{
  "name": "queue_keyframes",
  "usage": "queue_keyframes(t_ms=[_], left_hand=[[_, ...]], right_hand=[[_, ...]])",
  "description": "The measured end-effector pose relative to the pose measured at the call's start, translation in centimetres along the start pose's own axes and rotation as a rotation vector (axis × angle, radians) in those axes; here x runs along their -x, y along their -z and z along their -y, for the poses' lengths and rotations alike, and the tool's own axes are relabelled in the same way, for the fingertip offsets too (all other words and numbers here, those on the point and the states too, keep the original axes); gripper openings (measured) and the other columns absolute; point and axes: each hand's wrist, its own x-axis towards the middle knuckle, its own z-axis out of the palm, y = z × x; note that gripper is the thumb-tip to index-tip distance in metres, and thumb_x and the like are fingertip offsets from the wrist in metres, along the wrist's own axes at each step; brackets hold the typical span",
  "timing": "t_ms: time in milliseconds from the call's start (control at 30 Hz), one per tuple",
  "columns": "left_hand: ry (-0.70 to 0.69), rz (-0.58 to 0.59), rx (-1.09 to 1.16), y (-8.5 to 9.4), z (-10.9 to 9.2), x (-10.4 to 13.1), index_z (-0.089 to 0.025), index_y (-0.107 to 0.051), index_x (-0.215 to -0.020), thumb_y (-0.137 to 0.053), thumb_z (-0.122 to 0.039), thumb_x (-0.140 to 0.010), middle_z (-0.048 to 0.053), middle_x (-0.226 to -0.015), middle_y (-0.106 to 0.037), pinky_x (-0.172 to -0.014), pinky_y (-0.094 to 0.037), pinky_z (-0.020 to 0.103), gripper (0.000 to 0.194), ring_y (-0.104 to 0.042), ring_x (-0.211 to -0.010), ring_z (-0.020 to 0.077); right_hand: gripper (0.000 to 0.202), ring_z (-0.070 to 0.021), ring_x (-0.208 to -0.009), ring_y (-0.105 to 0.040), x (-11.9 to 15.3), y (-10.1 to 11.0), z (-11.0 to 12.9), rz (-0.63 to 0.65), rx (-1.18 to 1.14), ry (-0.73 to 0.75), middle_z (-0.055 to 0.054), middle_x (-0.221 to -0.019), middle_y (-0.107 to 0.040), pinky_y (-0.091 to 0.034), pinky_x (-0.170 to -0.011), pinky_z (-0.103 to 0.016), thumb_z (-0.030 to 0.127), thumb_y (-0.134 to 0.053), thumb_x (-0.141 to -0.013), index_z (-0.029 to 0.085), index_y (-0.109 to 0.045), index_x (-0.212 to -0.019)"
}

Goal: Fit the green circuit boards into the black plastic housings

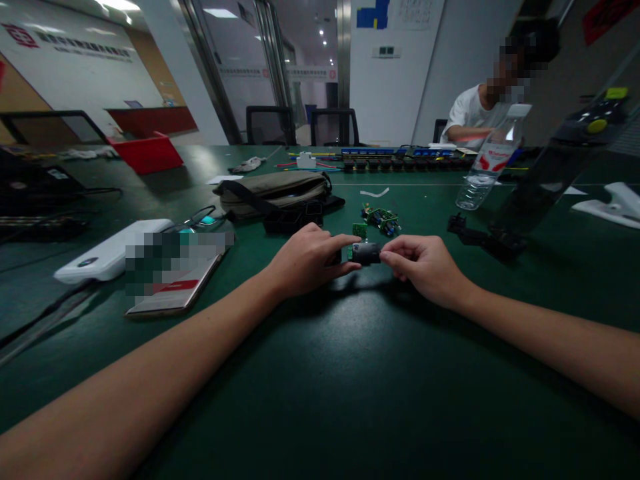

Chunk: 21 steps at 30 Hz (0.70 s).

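Both my hands meet over the dark green table (350,373) on a small black box-shaped part (366,253). My left hand (307,260) pinches its left end between thumb and fingers, where a bit of green circuit board shows. My right hand (423,263) grips its right end with the fingertips. Just behind the part lie small green circuit boards (383,219) with coloured wires.
A khaki bag (275,191) lies behind my left hand; a white power bank (113,250) and a phone (175,293) are at left. A water bottle (487,167) and a black tool (550,173) are at right. A person in a white shirt (470,113) sits at the far side.
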Motion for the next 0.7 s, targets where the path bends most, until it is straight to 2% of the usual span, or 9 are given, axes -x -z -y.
queue_keyframes(t_ms=[200,467,700], left_hand=[[0.018,-0.056,-0.083,-0.11,-0.15,0.22,-0.018,-0.069,-0.113,-0.065,-0.046,-0.087,0.000,-0.060,-0.064,-0.055,-0.036,0.024,0.038,-0.053,-0.054,0.0145],[0.056,-0.051,-0.103,-0.15,-0.05,0.20,-0.020,-0.066,-0.122,-0.063,-0.048,-0.089,0.000,-0.059,-0.064,-0.058,-0.039,0.026,0.043,-0.054,-0.054,0.0157],[0.083,-0.036,-0.128,-0.19,-0.07,0.17,-0.021,-0.066,-0.121,-0.066,-0.049,-0.086,0.000,-0.059,-0.065,-0.055,-0.038,0.025,0.044,-0.056,-0.054,0.0159]], right_hand=[[0.019,-0.0082,-0.046,-0.049,-0.01,-0.02,-0.11,-0.004,-0.016,0.002,0.004,-0.054,-0.056,-0.037,-0.045,-0.022,0.032,-0.064,-0.083,0.013,-0.066,-0.084],[0.021,-0.0086,-0.047,-0.051,0.00,-0.02,-0.12,0.005,-0.018,0.015,0.005,-0.055,-0.055,-0.039,-0.047,-0.022,0.032,-0.067,-0.082,0.014,-0.065,-0.091],[0.027,-0.0090,-0.047,-0.048,0.07,-0.14,-0.37,-0.008,0.035,0.016,0.005,-0.055,-0.056,-0.035,-0.046,-0.024,0.034,-0.074,-0.078,0.015,-0.064,-0.095]])
